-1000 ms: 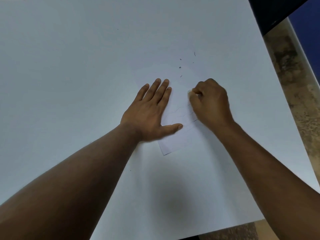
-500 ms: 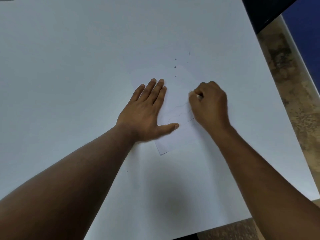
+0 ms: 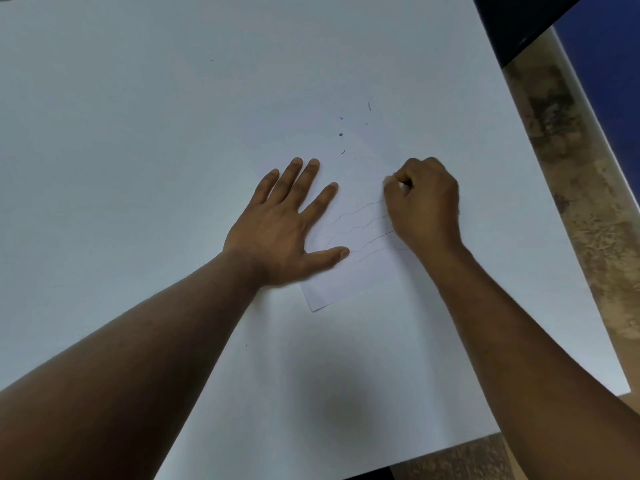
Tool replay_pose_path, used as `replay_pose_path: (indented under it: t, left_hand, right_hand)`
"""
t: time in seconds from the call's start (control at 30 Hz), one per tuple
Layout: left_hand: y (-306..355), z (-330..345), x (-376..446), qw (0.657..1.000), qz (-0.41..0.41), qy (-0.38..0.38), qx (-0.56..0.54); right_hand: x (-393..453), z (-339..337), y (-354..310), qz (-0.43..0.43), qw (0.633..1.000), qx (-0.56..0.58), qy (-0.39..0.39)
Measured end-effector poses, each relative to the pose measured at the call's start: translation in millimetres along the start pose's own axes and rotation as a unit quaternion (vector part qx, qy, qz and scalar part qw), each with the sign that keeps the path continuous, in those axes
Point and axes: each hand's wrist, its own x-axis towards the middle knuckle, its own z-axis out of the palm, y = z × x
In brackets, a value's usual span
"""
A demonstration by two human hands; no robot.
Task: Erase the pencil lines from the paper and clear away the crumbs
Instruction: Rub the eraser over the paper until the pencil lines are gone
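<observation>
A white sheet of paper (image 3: 349, 282) lies on the white table (image 3: 138, 133), with wavy pencil lines (image 3: 360, 220) drawn across its middle. My left hand (image 3: 287, 223) lies flat on the paper's left side, fingers spread, pinning it down. My right hand (image 3: 424, 206) is closed in a fist on the paper's right side, gripping a small white eraser (image 3: 403, 185) of which only a sliver shows between thumb and fingers. Several dark eraser crumbs (image 3: 341, 134) lie scattered on the paper just beyond both hands.
The table's right edge (image 3: 540, 202) runs diagonally, with mottled brown floor (image 3: 588, 237) beyond it. A dark object (image 3: 512, 22) and a blue surface (image 3: 609, 64) sit at the top right. A tiny speck (image 3: 246, 345) lies near my left forearm.
My right hand has shifted slightly to the right over the lines with the eraser. My left hand's fingers have spread wider. More of the pencil lines show between the hands.
</observation>
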Motion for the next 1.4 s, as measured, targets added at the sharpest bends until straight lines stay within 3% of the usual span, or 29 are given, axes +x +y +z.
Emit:
replay_pose_path:
  t: [0.17, 0.3, 0.37, 0.57, 0.73, 0.8, 1.0, 1.17, 1.4]
  left_hand:
    - [0, 0, 0, 1.000, -0.002, 0.001, -0.002]
    - [0, 0, 0, 1.000, -0.003, -0.008, 0.007]
    - [0, 0, 0, 1.000, -0.004, -0.012, 0.003]
    - [1, -1, 0, 1.000, -0.004, -0.010, 0.003]
    - [2, -1, 0, 1.000, -0.006, -0.008, 0.007]
    - [2, -1, -1, 1.000, -0.006, -0.009, 0.006]
    - [2, -2, 0, 1.000, -0.004, -0.007, 0.004]
    - [2, -3, -1, 1.000, -0.002, -0.002, 0.008]
    - [2, -2, -1, 1.000, -0.005, 0.000, 0.005]
  right_hand:
    - [6, -4, 1, 0.044, 0.999, 0.029, -0.005]
    - [-20, 12, -18, -0.037, 0.997, 0.043, -0.054]
    - [-19, 12, -14, -0.072, 0.996, 0.020, -0.041]
    - [4, -3, -1, -0.003, 1.000, 0.012, -0.021]
    - [-26, 13, -27, -0.100, 0.991, 0.046, -0.081]
    - [-28, 15, -26, -0.119, 0.990, 0.022, -0.072]
    - [-7, 3, -11, -0.046, 0.999, -0.002, -0.023]
    - [-45, 21, -36, -0.137, 0.986, 0.018, -0.096]
    - [7, -15, 2, -0.025, 1.000, -0.004, -0.006]
